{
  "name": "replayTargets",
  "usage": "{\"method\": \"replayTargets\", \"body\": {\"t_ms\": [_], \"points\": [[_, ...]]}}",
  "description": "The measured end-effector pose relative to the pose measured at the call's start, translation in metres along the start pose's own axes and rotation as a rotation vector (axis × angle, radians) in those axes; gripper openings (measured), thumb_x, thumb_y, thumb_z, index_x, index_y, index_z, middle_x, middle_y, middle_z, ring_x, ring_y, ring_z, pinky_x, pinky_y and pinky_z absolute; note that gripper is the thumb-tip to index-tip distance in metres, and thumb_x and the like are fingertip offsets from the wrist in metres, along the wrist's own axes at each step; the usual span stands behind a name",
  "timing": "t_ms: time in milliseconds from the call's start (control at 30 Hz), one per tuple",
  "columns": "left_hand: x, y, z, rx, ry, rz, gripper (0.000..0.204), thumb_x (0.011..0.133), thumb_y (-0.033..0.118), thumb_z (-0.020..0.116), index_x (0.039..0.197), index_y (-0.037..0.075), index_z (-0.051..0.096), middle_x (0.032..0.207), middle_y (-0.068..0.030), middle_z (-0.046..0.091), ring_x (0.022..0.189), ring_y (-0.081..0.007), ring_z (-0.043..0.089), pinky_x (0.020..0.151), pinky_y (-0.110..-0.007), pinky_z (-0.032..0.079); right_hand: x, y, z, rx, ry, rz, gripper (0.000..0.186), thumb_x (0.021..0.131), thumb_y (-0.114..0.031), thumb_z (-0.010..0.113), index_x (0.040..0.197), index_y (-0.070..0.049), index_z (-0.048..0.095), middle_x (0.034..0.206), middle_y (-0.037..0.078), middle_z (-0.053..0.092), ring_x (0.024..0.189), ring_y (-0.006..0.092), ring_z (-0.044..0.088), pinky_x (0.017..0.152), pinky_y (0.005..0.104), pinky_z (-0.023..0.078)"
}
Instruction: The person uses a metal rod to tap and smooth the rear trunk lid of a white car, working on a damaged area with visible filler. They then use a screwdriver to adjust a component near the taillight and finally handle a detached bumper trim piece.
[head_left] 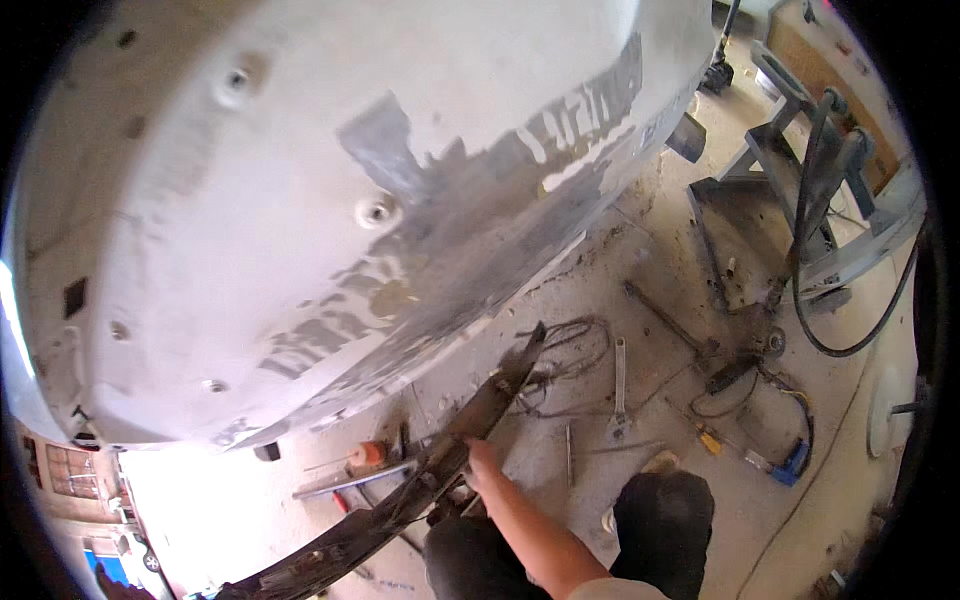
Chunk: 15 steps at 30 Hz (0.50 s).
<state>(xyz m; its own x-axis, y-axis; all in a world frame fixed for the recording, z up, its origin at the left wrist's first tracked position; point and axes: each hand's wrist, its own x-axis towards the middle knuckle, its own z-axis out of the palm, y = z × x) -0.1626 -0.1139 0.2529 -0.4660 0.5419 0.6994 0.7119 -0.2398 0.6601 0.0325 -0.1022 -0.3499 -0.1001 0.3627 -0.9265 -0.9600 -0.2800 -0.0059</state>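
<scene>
Gripping a long dark curved strip (440,470), a bumper-like trim piece, with one hand (483,462); fingers closing over its upper edge about midway along, thumb side hidden. Which hand it is: cannot tell for certain; forearm entering from the lower edge right of centre, so taking it as the right. Left hand not showing anywhere. Strip running diagonally from the lower left up to a pointed tip near frame centre, lying low over the floor (640,290), just below the big white body panel (330,200) filling the upper left. Panel showing grey sanded patches and a few round recessed holes. Kneeling or crouching: two dark-trousered knees (660,520) sitting at the bottom, just right of the strip. Lying beside the strip on the dusty concrete: an orange-handled tool (366,453), a flat metal bar (352,480), a loose tangle of wire (570,350), a wrench (619,385) and a yellow-handled screwdriver (706,437). Farther right, well apart: a grey metal stand (800,190) with a black cable (850,340) looping off it, and a blue-tipped tool (793,463) near the cable's end.
</scene>
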Motion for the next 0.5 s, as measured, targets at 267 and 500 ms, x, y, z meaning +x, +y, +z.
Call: {"method": "replayTargets", "body": {"t_ms": [267,500], "points": [[0.096,0.027,-0.103,0.006,-0.254,-0.14,0.039,0.094,0.027,0.053,0.126,0.004,0.053,0.099,0.0007,0.061,0.048,0.0004,0.025,0.039,-0.018,0.016,-0.277,-0.044,-0.028,0.123,-0.15,-0.229,0.047,0.091,-0.027,0.051,0.13,-0.001,0.04,0.132,0.014,0.041,0.117,0.0271,0.042,0.093,0.0454,0.037],[0.118,0.128,-0.145,-0.099,-0.391,-0.102,0.024,0.092,0.015,0.052,0.107,-0.003,0.055,0.093,-0.0063,0.058,0.045,0.0008,0.028,0.038,-0.018,0.018,-0.57,-0.098,0.015,0.169,0.069,-0.38,0.065,0.092,-0.04,0.053,0.142,-0.007,0.027,0.143,0.008,0.031,0.129,0.0246,0.031,0.108,0.0408,0.022]]}}
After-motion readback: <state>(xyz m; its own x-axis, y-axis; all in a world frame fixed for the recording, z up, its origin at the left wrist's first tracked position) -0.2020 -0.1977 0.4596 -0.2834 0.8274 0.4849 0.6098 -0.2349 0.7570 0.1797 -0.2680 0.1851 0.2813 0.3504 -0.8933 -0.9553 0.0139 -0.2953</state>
